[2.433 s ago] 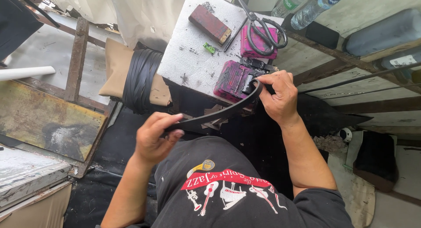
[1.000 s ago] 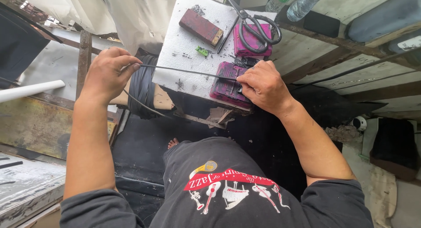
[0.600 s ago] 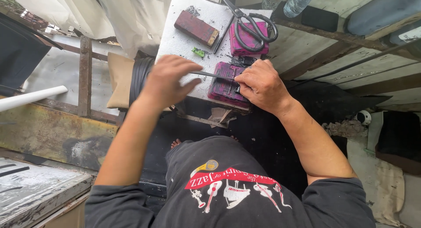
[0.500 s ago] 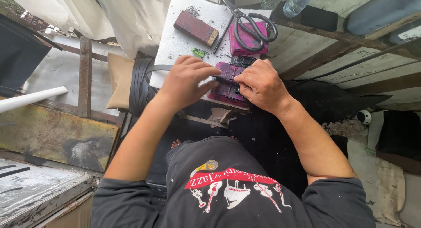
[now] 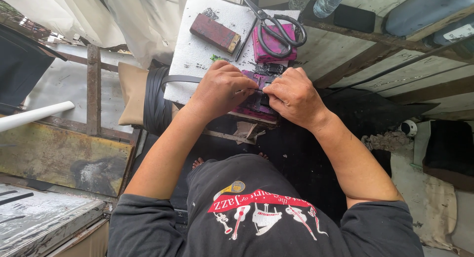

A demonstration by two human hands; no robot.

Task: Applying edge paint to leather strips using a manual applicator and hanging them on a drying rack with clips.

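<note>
Left hand: I see my left hand (image 5: 224, 89) lying knuckles-up on the near edge of the white foam slab (image 5: 197, 54), fingers curled together and pressing down on the black strap (image 5: 180, 79). Whether the fingertips pinch the strap or only pin it flat, I cannot tell; they are hidden under the hand.

Right hand: my right hand (image 5: 292, 96) sits just beside the left, fingers bunched and closed down on a small dark piece at the magenta block (image 5: 254, 104). The exact hold is covered by the fingers.

Work piece: the black strap runs from under my left hand leftward off the slab and curves into the coil of black strapping (image 5: 157, 101) hanging against the tan cushion (image 5: 132, 94). Its working end lies on the magenta block, between the two hands.

Step in hand, as I judge it: seating the strap end on the block, with both hands bearing down at one spot.

Next move, as I judge it: it calls for steady downward pressure from the left hand so the strap does not slide, while the right hand works the small piece; the two sets of fingers are close, so little room for a slip.

Nearby, untouched: scissors (image 5: 276, 25) resting on a second magenta block (image 5: 274, 49); a dark red brick-shaped block (image 5: 215, 33) at the far part of the slab; two clear bottles (image 5: 328, 1) and a dark flat phone (image 5: 354, 18) on the wooden boards beyond.
</note>
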